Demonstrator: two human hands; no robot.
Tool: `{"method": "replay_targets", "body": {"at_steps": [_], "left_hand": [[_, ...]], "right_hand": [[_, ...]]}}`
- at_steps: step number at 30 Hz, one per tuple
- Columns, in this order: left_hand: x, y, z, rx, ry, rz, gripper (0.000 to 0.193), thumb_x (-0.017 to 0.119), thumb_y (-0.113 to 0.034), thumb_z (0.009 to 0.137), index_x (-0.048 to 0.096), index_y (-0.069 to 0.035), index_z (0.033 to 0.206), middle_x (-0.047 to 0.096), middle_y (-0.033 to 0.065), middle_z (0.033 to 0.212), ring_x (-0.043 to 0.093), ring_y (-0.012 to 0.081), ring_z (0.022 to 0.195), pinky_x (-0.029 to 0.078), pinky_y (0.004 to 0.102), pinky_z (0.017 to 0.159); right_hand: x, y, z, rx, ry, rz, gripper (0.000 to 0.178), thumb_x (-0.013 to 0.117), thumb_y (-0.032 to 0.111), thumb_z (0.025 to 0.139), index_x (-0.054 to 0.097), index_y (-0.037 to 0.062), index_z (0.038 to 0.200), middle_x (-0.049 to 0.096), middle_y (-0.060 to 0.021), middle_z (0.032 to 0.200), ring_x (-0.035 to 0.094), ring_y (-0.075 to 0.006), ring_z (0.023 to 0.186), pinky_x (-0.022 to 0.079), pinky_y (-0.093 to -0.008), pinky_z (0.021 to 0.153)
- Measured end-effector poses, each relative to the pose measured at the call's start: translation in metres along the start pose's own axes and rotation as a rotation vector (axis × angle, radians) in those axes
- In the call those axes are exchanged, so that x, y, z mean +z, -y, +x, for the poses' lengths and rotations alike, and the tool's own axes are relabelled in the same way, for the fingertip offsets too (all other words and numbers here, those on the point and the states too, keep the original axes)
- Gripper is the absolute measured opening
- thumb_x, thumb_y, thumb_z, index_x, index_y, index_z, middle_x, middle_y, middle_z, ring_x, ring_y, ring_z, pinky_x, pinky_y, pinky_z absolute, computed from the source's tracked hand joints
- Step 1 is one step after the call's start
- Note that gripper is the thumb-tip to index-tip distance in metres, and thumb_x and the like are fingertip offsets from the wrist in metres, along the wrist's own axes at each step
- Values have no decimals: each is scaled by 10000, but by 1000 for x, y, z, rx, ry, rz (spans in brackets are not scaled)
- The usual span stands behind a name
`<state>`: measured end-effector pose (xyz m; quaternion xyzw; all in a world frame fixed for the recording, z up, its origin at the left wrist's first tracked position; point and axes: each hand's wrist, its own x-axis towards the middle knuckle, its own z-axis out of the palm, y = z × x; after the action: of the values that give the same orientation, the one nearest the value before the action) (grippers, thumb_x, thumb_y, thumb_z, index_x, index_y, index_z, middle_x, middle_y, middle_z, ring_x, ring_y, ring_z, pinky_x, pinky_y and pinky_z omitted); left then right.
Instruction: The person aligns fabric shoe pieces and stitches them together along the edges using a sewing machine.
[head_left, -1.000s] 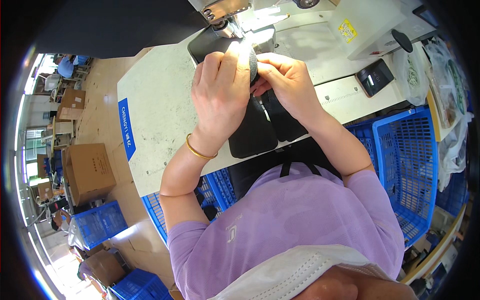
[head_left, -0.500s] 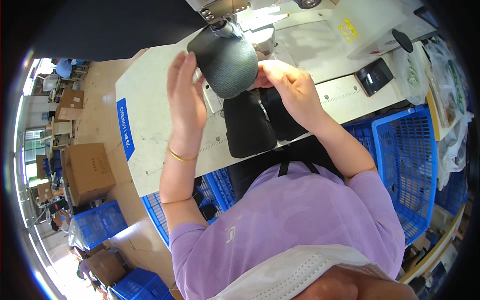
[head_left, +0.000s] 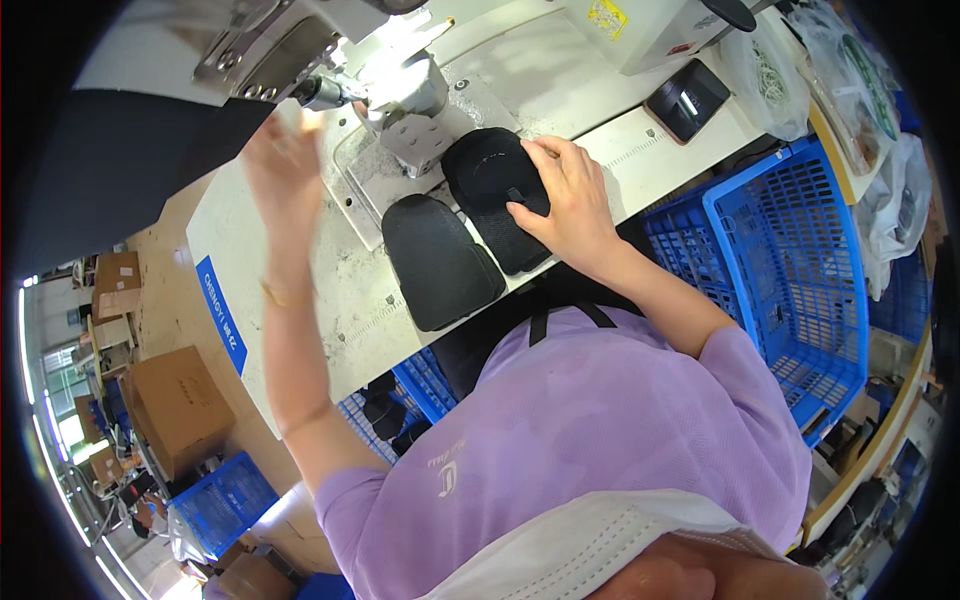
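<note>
Two stacks of rounded black fabric pads lie at the near edge of the sewing table. My right hand (head_left: 572, 205) is on the right-hand one, a black pad (head_left: 492, 185) with a mesh lower part, thumb on its face and fingers at its far right edge. Beside it the left black pad (head_left: 430, 262) lies flat, untouched. My left hand (head_left: 285, 165) is raised next to the sewing machine head (head_left: 285, 60), smeared by motion, so its fingers are unclear. No pad shows under the needle area (head_left: 400, 120).
A dark phone (head_left: 688, 100) and a clear plastic bag (head_left: 765, 80) lie at the table's right. A blue plastic basket (head_left: 790, 280) stands beside me on the right. Cardboard boxes (head_left: 180, 405) and another blue basket (head_left: 225, 500) are on the floor at left.
The pad that was between both hands beneath the machine has left there; my right hand now holds a pad over the right stack. My left hand moved up and left. The view has shifted.
</note>
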<state>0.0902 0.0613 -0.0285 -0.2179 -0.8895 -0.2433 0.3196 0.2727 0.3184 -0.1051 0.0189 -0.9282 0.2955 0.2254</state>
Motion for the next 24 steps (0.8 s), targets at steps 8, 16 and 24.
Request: {"method": "replay_targets", "body": {"at_steps": [8,16,24], "left_hand": [[-35,-96,-128,77,223,158,700,856,-248,718,508,12,1267,496,243,1253,511,364,1167,426,436,984],[-62,-93,-86,-785,56,-1082,424,763,-17,805,566,-1,1180,656,143,1068,667,221,944,558,336,872],[-65,-120,-84,-852,-43,-1381,240,707,32,856,666,-7,1089,705,84,1014,679,155,908,563,277,823]], "right_hand": [[6,-5,0,-279,-268,-82,513,728,87,758,581,49,1248,599,-69,974,563,-257,935,388,-397,877],[-25,8,40,-121,-327,766,491,620,-59,908,429,11,1355,620,-82,1031,604,-104,824,493,-211,697],[-37,68,61,0,445,978,166,533,41,946,646,-22,1051,642,-26,1020,592,-68,836,479,-208,732]]}}
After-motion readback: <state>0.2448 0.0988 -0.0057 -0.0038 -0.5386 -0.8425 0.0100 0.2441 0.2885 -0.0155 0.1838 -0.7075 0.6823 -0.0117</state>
